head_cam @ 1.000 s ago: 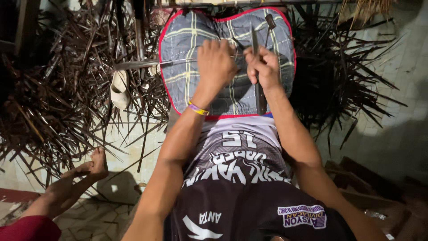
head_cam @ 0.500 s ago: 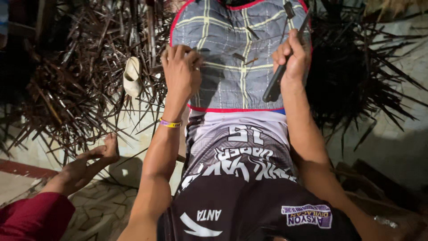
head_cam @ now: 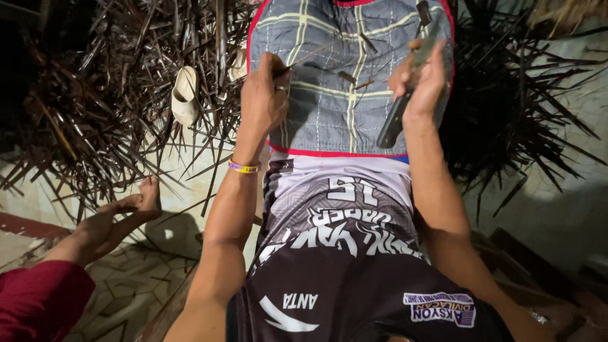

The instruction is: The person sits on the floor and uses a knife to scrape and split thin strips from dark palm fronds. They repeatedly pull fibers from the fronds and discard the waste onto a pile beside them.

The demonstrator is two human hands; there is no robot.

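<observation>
Left hand [head_cam: 265, 95] pinches a thin leaf strip [head_cam: 304, 60] slanting toward the cushion's [head_cam: 329, 120] far edge, right hand [head_cam: 421, 79] clenched on the knife [head_cam: 402, 104] alongside.

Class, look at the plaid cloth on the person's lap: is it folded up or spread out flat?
Spread out. The plaid cloth lies open across the lap, its red-trimmed edge visible, with the left hand and the right hand, holding a dark-handled knife, above it.
</observation>
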